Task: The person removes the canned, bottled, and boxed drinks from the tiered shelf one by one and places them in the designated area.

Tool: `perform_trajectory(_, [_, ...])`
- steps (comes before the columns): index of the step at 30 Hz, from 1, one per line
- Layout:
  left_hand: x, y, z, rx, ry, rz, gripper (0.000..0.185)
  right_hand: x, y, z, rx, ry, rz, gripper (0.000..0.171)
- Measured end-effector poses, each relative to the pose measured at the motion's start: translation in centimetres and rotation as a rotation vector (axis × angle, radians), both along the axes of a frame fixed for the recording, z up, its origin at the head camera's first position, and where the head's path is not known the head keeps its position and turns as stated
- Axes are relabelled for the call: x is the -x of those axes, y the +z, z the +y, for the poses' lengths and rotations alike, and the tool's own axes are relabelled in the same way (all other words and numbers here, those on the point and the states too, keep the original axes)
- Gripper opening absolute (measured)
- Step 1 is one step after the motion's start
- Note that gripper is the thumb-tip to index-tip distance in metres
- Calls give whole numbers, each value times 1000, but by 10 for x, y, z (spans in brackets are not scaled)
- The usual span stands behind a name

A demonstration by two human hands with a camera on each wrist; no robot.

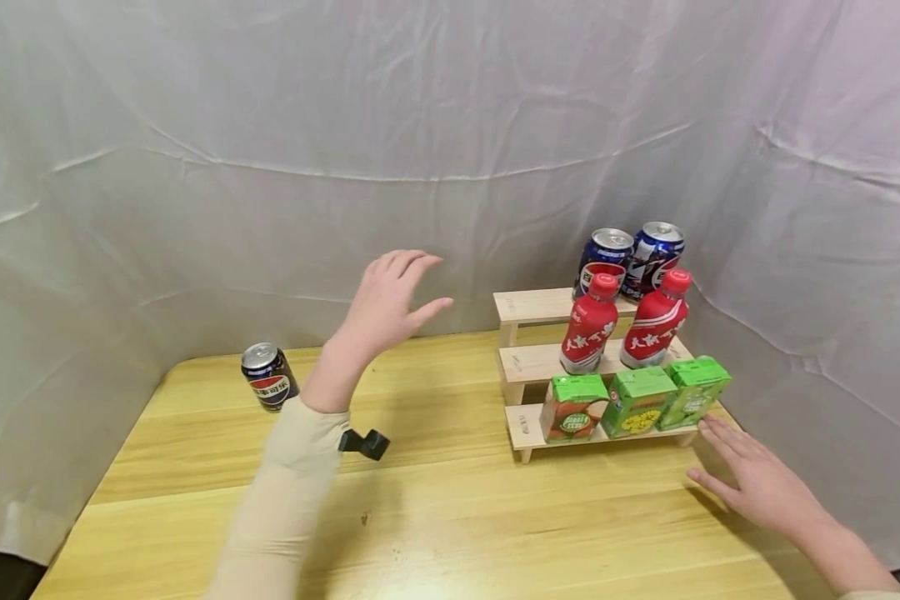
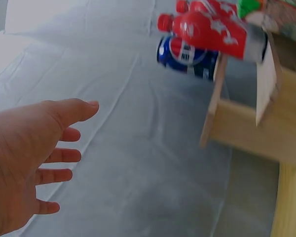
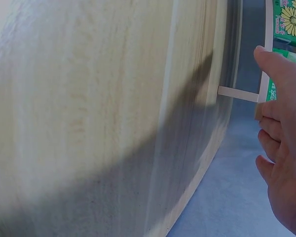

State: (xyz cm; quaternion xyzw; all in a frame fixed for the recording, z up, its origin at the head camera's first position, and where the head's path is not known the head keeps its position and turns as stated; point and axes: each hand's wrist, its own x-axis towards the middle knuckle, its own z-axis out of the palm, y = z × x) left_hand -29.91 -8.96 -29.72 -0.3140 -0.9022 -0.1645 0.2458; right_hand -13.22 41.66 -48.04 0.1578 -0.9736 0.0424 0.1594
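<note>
My left hand (image 1: pixel 386 304) is raised in front of the grey cloth, fingers parted from the thumb and holding nothing. In the left wrist view, that hand (image 2: pixel 29 163) is apart from the wooden rack. My right hand (image 1: pixel 765 483) reaches to the front right corner of the three-step wooden rack (image 1: pixel 525 421), fingertips right at its lowest step. Nearest to it is a green drink carton (image 1: pixel 696 392). A yellow-flower carton (image 1: pixel 637 404) and a brown-and-green carton (image 1: pixel 573 408) share that step. Two red bottles (image 1: pixel 591 325) stand on the middle step, two blue cola cans (image 1: pixel 603 254) on the top.
Another cola can (image 1: pixel 270 379) stands on the wooden table (image 1: pixel 450 517) at the left, beside my left forearm. Grey cloth (image 1: pixel 345 167) hangs behind and on both sides, close to the rack's right end. A small black device (image 1: pixel 367 444) sits on my left sleeve.
</note>
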Motion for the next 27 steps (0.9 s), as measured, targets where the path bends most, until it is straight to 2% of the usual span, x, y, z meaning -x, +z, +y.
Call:
perform_trajectory(5, [4,9,38,-2,-32,-45,61,-2,2,3,0,-10,5,76])
perform_trajectory(14, [15,16,97,-33,-49,-93,61,-3,3,5,9,-19,8,77])
perform_trajectory(21, [27,16,133,-44,-19,-115,63,-2,2,2,7,2,24,77])
perform_trajectory(27, [39,15,157,-44,1,-182,65,-2,2,0,11,3,25,77])
